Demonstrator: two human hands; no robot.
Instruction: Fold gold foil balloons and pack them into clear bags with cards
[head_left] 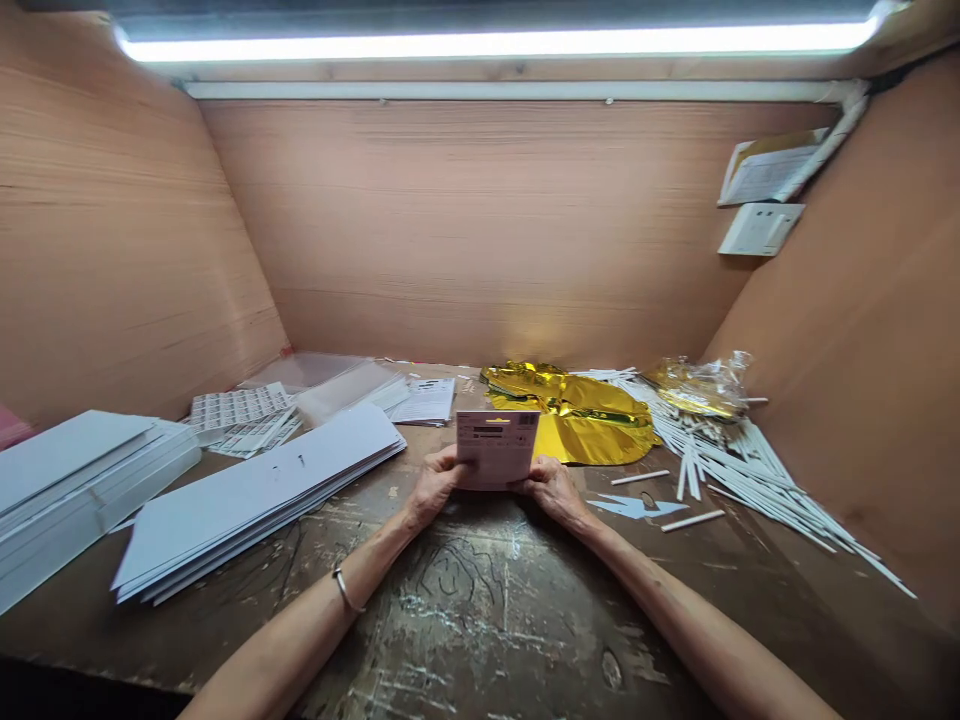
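A printed packaging card [497, 455] with a hang slot near its top edge is held up over the middle of the table. My left hand [435, 484] pinches its lower left edge, and my right hand [553, 487] grips the lower right corner. Dark print and what looks like a barcode show on the face toward me. Just behind it, to the right, lies a pile of shiny gold foil sheets [600, 415]. Thin white sticks [765, 485] are heaped farther right, and a few lie loose near my right hand.
Stacks of white card [262, 500] and boxed white sheets [97, 470] occupy the left side. Behind them are label sheets [240, 408] and clear plastic sheets [349, 390]. A clear bag with gold contents [701, 385] sits at the back right. Wooden panels [465, 220] enclose the table.
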